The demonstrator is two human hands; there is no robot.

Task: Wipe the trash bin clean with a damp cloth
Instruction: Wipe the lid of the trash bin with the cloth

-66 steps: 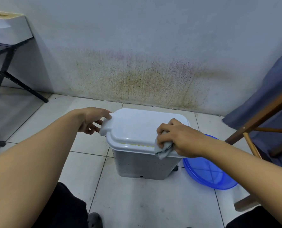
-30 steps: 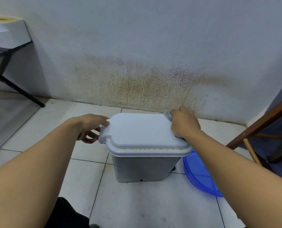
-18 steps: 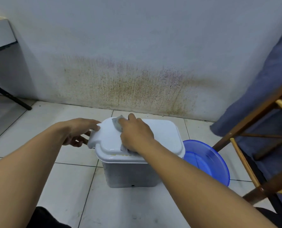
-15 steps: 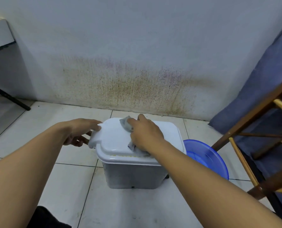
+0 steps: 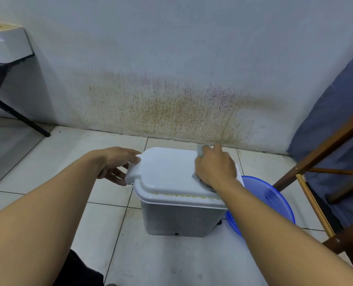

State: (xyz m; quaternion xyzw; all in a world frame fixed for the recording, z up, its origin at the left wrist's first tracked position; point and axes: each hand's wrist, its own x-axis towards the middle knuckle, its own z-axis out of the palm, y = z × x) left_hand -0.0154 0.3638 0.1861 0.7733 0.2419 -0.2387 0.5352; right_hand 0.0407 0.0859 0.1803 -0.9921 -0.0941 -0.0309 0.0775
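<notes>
My right fingers (image 5: 218,148) are bent down over a grey cloth (image 5: 200,151), bunching it against the far right part of the lid (image 5: 167,172). A bit of the cloth pokes out past the fingertips and another bit shows under the heel of my right hand (image 5: 214,168). How much of it is tucked under the palm I cannot tell.

My left fingers (image 5: 114,176) reach under the tab that juts out from the lid's left end, with the thumb lying on top of it, so my left hand (image 5: 117,164) pinches the tab between thumb and fingers. Both forearms come in from the lower corners of the view.

The lid is white and lies closed on the trash bin (image 5: 181,219). The bin has a speckled grey body and stands upright on the tiled floor (image 5: 113,234), near the foot of the wall (image 5: 171,58). A yellowish line runs along the seam under the lid's front edge.

A blue basin (image 5: 272,201) sits on the floor just to the right of the bin, partly hidden behind it and my right arm. Brownish and purplish specks cover the lower part of the wall behind the bin. On the right stands a wooden chair (image 5: 315,159) with dark blue fabric (image 5: 336,96) behind it. At far left a black-legged stand (image 5: 16,114) carries a white box (image 5: 4,46).
</notes>
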